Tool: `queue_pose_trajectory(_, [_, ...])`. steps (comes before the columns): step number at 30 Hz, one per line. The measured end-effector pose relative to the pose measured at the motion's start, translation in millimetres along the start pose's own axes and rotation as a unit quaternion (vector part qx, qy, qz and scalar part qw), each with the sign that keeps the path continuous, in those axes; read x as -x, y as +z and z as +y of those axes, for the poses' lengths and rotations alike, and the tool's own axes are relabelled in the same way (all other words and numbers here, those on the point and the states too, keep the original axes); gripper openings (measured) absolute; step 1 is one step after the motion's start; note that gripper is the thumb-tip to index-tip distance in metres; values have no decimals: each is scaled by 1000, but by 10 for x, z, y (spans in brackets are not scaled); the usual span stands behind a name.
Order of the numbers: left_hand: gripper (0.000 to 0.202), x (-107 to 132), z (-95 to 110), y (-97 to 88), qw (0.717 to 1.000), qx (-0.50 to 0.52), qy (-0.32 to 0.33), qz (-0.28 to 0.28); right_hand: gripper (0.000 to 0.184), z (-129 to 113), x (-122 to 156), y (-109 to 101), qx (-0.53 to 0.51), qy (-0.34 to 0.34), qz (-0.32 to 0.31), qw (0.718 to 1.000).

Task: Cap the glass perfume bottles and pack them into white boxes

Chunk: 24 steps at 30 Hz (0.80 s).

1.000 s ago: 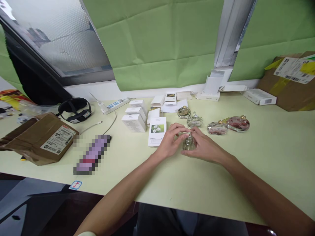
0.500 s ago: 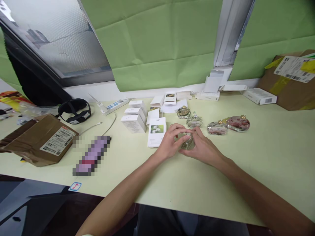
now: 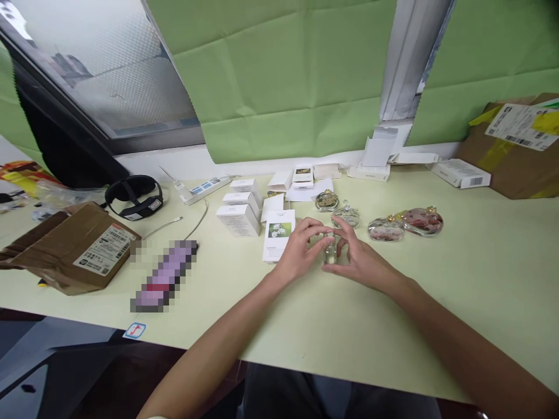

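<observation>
Between my hands a small clear glass perfume bottle point(image 3: 331, 254) is held upright just above or on the table, its narrow side towards me. My left hand point(image 3: 301, 249) has thumb and fingers closed about the bottle's top, partly hiding the cap. The fingers of my right hand point(image 3: 362, 256) are bent round the bottle from the right, thumb low and forefinger near the top. Right behind stands a second clear bottle point(image 3: 346, 217). Beside my left hand lies a white box with a flower picture point(image 3: 278, 233).
Further bottles include a dark-patterned one point(image 3: 327, 201), a pale pink one point(image 3: 386, 229) and a reddish one point(image 3: 422, 222). Several white boxes point(image 3: 238, 220) stand left of centre. Cartons point(image 3: 105, 250) flank the table, with a headset point(image 3: 133, 198) and power strip point(image 3: 205, 189) at the left.
The bottle has turned from its broad, tilted side to its narrow side and now looks upright. My right hand has shifted slightly right; the left keeps its place at the top.
</observation>
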<state>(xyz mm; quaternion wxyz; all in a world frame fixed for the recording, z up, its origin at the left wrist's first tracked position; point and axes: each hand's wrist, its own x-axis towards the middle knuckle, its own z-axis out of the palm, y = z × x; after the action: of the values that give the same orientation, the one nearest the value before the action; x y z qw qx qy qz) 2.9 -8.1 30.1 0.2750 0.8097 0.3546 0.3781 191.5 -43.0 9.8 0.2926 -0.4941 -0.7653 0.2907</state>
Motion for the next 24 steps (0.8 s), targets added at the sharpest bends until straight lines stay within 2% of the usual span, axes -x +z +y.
queue_pose_trajectory(5, [18, -1, 1, -6, 998, -49, 5, 25, 71, 50, 6, -44, -5, -64, 0, 998])
queue_pose_trajectory(11, [13, 12, 9, 30, 994, -78, -11, 81, 57, -25, 11, 19, 9, -60, 44, 997])
queue_pose_trajectory(14, [13, 15, 1, 31, 993, -78, -10, 90, 47, -37, 0, 65, -1, -74, 69, 995])
queue_pose_trajectory(18, [14, 17, -11, 16, 993, -80, -8, 91, 39, -10, -11, 67, -15, -75, 74, 994])
queue_pose_trajectory(21, [23, 22, -23, 1, 992, -100, 9, 80, 38, 13, -17, 46, -34, -66, 73, 995])
queue_pose_trajectory(24, [42, 27, -50, -9, 987, -136, 63, 52, 36, 27, -27, 28, -70, -61, 79, 993])
